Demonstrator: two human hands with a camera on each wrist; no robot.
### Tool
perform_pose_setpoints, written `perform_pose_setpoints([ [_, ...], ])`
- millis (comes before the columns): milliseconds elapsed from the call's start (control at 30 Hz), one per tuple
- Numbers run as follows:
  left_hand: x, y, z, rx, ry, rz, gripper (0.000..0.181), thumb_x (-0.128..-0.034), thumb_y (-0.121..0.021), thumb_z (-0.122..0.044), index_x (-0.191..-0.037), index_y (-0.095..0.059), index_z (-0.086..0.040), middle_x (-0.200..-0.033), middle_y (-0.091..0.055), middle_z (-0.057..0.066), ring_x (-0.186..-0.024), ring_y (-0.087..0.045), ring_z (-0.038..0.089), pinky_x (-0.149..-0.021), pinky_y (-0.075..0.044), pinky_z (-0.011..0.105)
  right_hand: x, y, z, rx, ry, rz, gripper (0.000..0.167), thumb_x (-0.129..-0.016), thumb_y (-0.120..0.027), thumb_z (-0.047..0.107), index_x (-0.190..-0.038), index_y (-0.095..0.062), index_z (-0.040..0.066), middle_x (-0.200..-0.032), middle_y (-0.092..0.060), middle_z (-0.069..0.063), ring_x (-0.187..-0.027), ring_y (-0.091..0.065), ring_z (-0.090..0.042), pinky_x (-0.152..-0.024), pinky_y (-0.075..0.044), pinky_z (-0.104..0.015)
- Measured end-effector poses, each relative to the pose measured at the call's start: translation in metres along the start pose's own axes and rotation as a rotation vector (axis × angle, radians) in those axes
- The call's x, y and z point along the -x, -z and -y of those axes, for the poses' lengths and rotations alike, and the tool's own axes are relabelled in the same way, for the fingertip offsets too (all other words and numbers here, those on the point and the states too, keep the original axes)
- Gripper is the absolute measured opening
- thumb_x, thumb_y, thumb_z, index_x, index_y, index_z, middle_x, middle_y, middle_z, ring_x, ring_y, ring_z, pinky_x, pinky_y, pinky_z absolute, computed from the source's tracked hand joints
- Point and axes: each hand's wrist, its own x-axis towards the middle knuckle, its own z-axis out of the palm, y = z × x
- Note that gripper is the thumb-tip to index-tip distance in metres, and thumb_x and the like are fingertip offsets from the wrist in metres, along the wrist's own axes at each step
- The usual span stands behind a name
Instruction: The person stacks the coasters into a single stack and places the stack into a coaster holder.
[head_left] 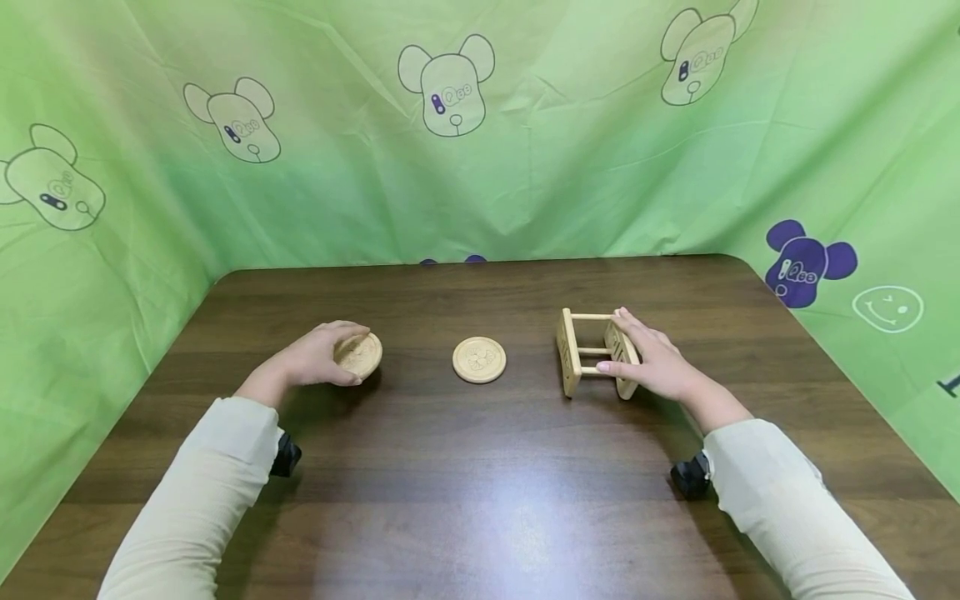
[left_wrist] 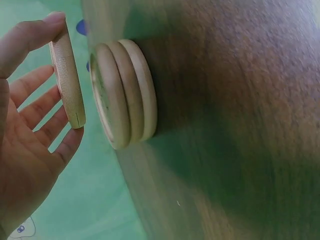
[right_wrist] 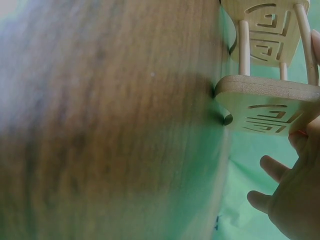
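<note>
My left hand [head_left: 315,357] pinches a round wooden coaster [head_left: 362,354] by its edges at the table's left. In the left wrist view, thumb and fingers of the hand [left_wrist: 32,135] span the tilted coaster [left_wrist: 69,82], held off the table. Beyond it stands a stack of three coasters [left_wrist: 134,92], whose patterned top coaster [head_left: 479,360] shows mid-table in the head view. To the right, my right hand [head_left: 656,364] grips the near panel of a wooden rack [head_left: 570,354]. The right wrist view shows this hand [right_wrist: 300,195] against the rack's fretwork panel [right_wrist: 265,107], two fingers extended off it.
The dark wooden table [head_left: 450,450] reaches back to a green cloth backdrop [head_left: 337,192] with bear-head drawings, which also hangs along both sides. Thin rods join the rack's two panels. Black wrist devices [head_left: 285,456] sit at both cuffs.
</note>
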Motion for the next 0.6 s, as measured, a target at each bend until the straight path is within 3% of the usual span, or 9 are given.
perform_pose_setpoints([
  [600,0.000,-0.001,0.013,-0.012,0.041,-0.004,0.072,-0.0621,-0.071,-0.020,-0.123,-0.042,0.006,-0.121,-0.041,0.024,-0.112,-0.033,0.040,-0.087,-0.031,0.047,0.000,0.000,0.000,0.009,-0.007,0.012,0.081,-0.079,-0.059,0.039,-0.136,-0.017,0.000,-0.141,-0.005,-0.019,-0.122,-0.009,-0.045,-0.093,-0.008,-0.056],
])
